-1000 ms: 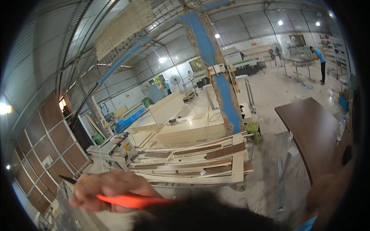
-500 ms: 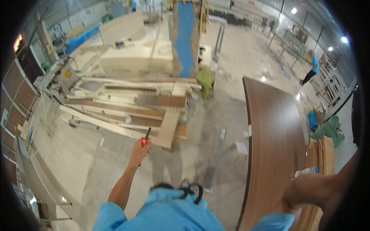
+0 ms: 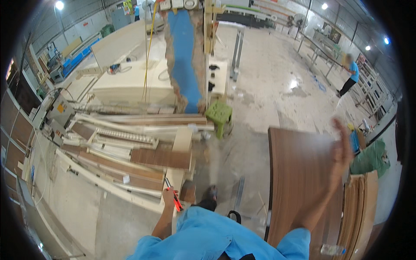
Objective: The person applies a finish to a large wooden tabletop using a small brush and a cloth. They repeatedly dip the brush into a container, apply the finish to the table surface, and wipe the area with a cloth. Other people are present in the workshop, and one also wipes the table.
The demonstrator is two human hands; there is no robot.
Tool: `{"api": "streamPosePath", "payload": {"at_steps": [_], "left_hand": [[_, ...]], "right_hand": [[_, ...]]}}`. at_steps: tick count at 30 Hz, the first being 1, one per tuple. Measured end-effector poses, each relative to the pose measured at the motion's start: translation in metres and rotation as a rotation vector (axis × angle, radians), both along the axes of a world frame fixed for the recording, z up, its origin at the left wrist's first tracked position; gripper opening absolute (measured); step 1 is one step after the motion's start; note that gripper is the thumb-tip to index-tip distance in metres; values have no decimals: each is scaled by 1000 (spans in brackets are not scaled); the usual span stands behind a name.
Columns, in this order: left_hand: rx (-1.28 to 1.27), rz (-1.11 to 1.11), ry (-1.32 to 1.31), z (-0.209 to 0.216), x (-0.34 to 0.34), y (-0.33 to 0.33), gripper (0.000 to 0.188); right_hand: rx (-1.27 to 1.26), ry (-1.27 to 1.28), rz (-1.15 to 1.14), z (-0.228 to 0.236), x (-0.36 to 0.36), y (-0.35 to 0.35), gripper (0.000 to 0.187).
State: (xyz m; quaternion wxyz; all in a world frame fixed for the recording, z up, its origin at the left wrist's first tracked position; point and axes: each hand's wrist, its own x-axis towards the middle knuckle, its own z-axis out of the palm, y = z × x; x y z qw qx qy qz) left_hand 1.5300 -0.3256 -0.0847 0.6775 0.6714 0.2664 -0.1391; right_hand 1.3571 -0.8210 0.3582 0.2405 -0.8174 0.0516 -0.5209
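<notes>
The pile (image 3: 134, 145) of strips and panels takes up most room on my feed, left of the board (image 3: 299, 177), with floor between them. The board is brown and broad, and serves as my landmark. A stack (image 3: 359, 208) of panels sits just to its right; the green stool (image 3: 220, 117) is off beyond its far left corner.

My right hand (image 3: 343, 147) is raised at the board's far right edge. It is blurred, but the fingers look spread and I see nothing in them; whether it touches the board I cannot tell. My left hand (image 3: 169, 196) is well left of the board, fingers wrapped round the red knife (image 3: 177, 202), whose blade points away from me, over the pile's near end.

I judge this a holding step — knife ready, no cut that I can make out. To my mind the next move calls for a firm grip and a chosen spot — blade clear of the body and of the board's face, free hand well off the cutting line.
</notes>
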Motion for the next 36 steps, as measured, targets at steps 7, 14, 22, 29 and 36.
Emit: {"api": "streamPosePath", "payload": {"at_steps": [7,14,22,29,36], "left_hand": [[-277,-374,-81,114,149,-210,20],[-134,-686,-309,184,243,-407,27],[-48,-753,-339,201,360,-521,31],[-97,-556,-167,167,447,-580,41],[-164,-620,-34,134,545,-660,43]], "right_hand": [[1174,578,105,-242,127,-23,31],[1497,619,532,-318,297,-8,53],[1513,741,647,-264,455,-144,49],[1578,756,821,-269,533,-205,27],[1499,894,803,-288,622,-301,29]]}}
